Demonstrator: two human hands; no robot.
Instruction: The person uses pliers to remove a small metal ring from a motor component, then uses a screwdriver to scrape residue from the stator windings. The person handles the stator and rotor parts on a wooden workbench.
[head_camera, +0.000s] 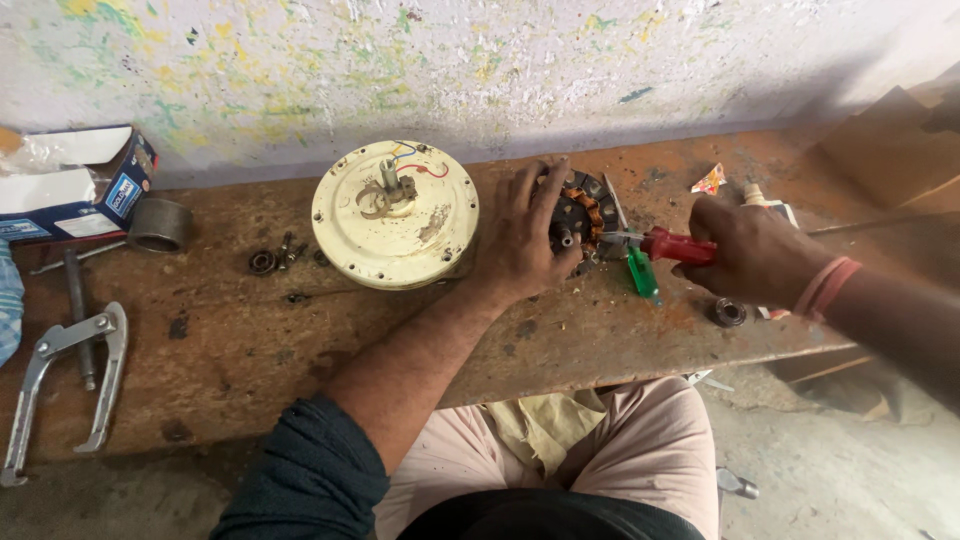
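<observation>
Rusty workbench (250, 360) ran left to right beneath both arms. Sat left of centre: cream round fan motor cover (395, 213), shaft stub pointing up, red and blue wires curling off its top. Lay just right of that cover, well clear of the bench's front edge: stator with copper windings (583, 212). Pressed over the stator's left side: left hand (520, 235), fingers spread and clamped down upon it. Came in from the right, wrapped tight about a red-handled screwdriver (672, 245): right hand (752, 250). Ran nearly level, handle to the right, tip to the left and meeting the stator's right edge: the tool's long axis. Lay under that shaft: green-handled tool (643, 274). Rested near the right wrist: small bearing (728, 313)
</observation>
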